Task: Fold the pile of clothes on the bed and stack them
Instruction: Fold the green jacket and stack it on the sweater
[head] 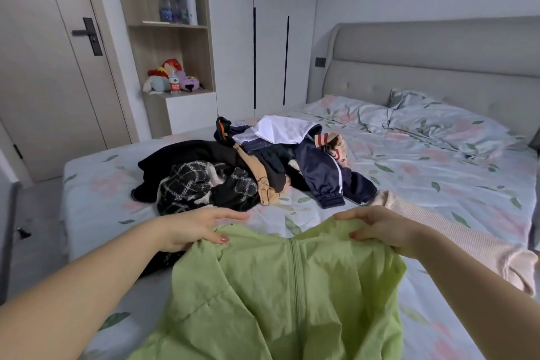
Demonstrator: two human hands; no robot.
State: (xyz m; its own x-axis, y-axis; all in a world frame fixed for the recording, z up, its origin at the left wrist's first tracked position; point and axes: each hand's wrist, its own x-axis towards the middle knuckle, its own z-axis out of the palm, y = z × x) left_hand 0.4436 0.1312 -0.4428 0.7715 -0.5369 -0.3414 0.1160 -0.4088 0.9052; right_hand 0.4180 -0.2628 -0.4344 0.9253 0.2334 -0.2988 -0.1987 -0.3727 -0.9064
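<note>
A light green zip-up garment (274, 286) lies spread in front of me on the bed (438, 178), zipper facing up. My left hand (195, 228) pinches its upper left edge between thumb and fingers. My right hand (380, 228) grips the upper right edge the same way. Beyond my hands sits the pile of clothes (248, 166): black and checked pieces on the left, navy track trousers with white stripes (327, 175) and a white garment (280, 128) on top.
A pale pink knitted garment (455, 240) lies to the right of my right forearm. Pillows (432, 123) rest by the grey headboard. A shelf unit with bottles and plush toys (172, 79) and a door (52, 67) stand beyond the bed's left side.
</note>
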